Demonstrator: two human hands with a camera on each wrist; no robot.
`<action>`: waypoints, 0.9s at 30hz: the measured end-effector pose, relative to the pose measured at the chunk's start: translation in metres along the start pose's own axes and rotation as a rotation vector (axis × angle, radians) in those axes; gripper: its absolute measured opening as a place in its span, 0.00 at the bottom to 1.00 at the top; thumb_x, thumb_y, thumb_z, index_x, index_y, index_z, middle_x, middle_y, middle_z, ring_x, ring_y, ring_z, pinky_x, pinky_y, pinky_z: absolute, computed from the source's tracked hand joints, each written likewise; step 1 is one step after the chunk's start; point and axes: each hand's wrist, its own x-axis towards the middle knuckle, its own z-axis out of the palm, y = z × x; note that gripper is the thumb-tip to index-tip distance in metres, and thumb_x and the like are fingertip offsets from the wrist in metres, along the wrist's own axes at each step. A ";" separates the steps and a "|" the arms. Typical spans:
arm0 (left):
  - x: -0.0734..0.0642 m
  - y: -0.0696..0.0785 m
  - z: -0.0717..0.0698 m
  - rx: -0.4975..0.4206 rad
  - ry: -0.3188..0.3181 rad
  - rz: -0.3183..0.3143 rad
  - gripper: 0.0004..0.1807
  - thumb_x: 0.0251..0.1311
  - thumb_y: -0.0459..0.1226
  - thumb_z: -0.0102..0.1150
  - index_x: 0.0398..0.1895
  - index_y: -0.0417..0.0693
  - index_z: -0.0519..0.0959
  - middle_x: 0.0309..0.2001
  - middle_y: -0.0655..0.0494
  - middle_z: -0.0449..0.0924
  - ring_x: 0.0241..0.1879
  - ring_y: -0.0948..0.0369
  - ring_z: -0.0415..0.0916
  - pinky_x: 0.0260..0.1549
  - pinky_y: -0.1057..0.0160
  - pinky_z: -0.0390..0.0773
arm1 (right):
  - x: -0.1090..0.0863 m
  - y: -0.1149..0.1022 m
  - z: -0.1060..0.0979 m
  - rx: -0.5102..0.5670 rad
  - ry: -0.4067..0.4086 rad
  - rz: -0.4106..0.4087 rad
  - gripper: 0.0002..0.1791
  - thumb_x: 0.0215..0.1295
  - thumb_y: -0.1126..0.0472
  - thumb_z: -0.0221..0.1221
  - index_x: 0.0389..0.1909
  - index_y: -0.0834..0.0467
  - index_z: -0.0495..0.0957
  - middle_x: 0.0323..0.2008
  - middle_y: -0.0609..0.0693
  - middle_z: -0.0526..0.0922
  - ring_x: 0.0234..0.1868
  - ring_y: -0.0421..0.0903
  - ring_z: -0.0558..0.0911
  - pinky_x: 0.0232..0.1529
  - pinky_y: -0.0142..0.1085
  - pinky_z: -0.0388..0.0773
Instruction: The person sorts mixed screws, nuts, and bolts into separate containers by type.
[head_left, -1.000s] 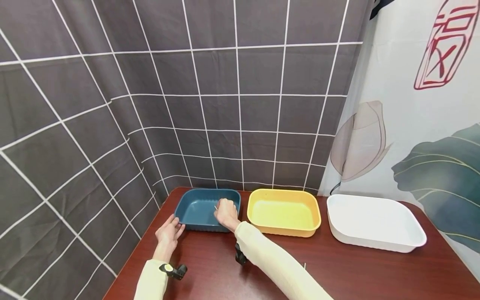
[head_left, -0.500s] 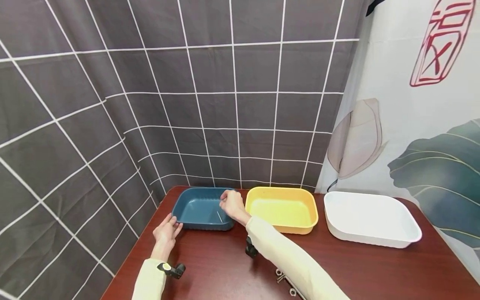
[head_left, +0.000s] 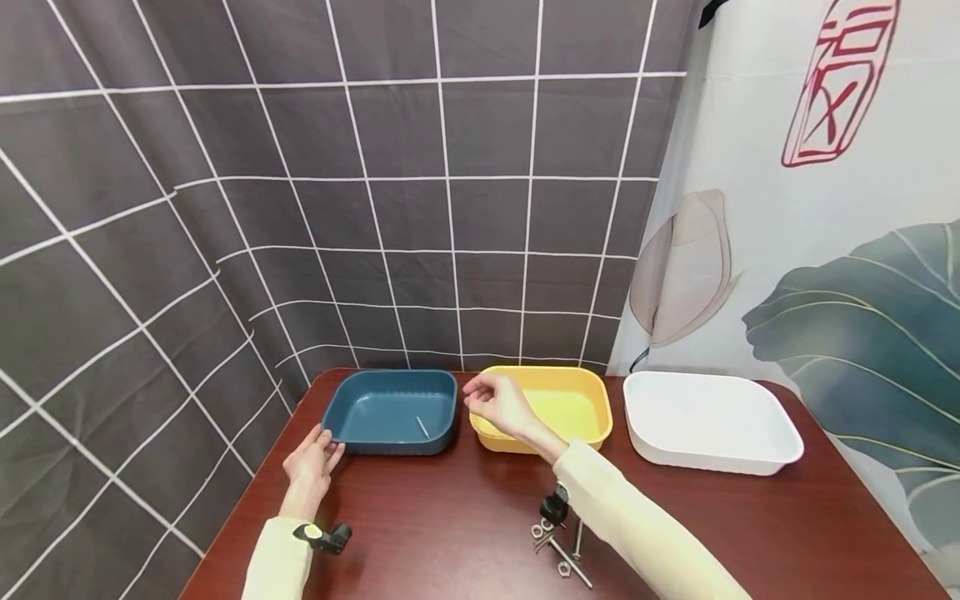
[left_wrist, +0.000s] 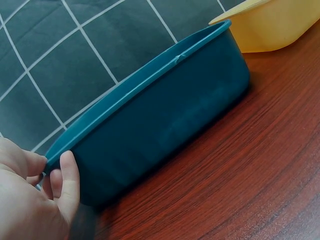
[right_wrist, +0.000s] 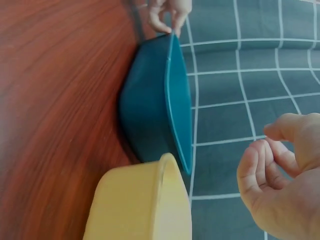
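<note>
At its front left corner, the blue plastic tray (head_left: 390, 446) is gripped by my left hand (head_left: 309, 460). The left wrist view shows that hand's thumb and fingers (left_wrist: 70, 175) pinching the rim. A thin metal screw (head_left: 423, 427) lies inside this tray, toward the right. Over the left side of the yellow tray (head_left: 540, 448) hovers my right hand (head_left: 504, 405), its fingers loosely bent and holding nothing. On the table, below the right wrist, lie several bolts (head_left: 570, 560) and nuts (head_left: 564, 569), partly covered by the wrist camera.
To the right of the yellow tray stands a white tray (head_left: 712, 462). All three trays line the back of the dark red table (head_left: 435, 533). A grey cloth with white grid lines (head_left: 390, 208) hangs close behind and along the left.
My right hand has moved right, out of the blue tray and over the yellow one, leaving the screw behind. The bolts and nuts have come into view. My left hand stays at the blue corner.
</note>
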 end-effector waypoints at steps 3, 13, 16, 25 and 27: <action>0.000 0.004 0.000 -0.018 0.000 -0.004 0.29 0.70 0.27 0.52 0.73 0.36 0.62 0.23 0.60 0.76 0.21 0.69 0.76 0.32 0.71 0.86 | -0.014 0.000 -0.013 0.007 0.035 -0.011 0.06 0.56 0.72 0.62 0.35 0.69 0.82 0.27 0.50 0.82 0.28 0.43 0.79 0.32 0.28 0.80; 0.002 0.007 0.000 -0.009 0.011 -0.010 0.29 0.70 0.27 0.51 0.73 0.37 0.63 0.24 0.61 0.75 0.22 0.70 0.75 0.32 0.71 0.86 | -0.061 0.011 -0.048 0.021 0.125 0.068 0.06 0.55 0.74 0.63 0.35 0.70 0.82 0.27 0.50 0.82 0.29 0.42 0.80 0.31 0.27 0.80; 0.001 0.007 0.000 -0.012 0.004 -0.014 0.29 0.70 0.27 0.51 0.74 0.37 0.62 0.24 0.61 0.76 0.22 0.70 0.75 0.32 0.71 0.86 | -0.073 0.015 -0.055 0.032 0.143 0.101 0.06 0.55 0.75 0.63 0.35 0.70 0.82 0.28 0.50 0.82 0.30 0.43 0.79 0.32 0.26 0.80; -0.003 0.006 0.000 0.012 -0.001 -0.027 0.30 0.70 0.28 0.52 0.74 0.39 0.62 0.23 0.61 0.76 0.21 0.70 0.77 0.32 0.71 0.85 | -0.107 0.021 -0.063 0.020 0.194 0.173 0.07 0.56 0.75 0.64 0.36 0.70 0.82 0.28 0.50 0.82 0.29 0.42 0.80 0.32 0.26 0.80; -0.003 0.005 0.000 0.010 -0.002 -0.032 0.30 0.70 0.28 0.52 0.74 0.39 0.61 0.23 0.61 0.75 0.21 0.70 0.77 0.32 0.71 0.85 | -0.114 0.020 -0.062 0.013 0.208 0.189 0.06 0.55 0.75 0.65 0.35 0.68 0.82 0.28 0.49 0.82 0.28 0.41 0.80 0.32 0.26 0.80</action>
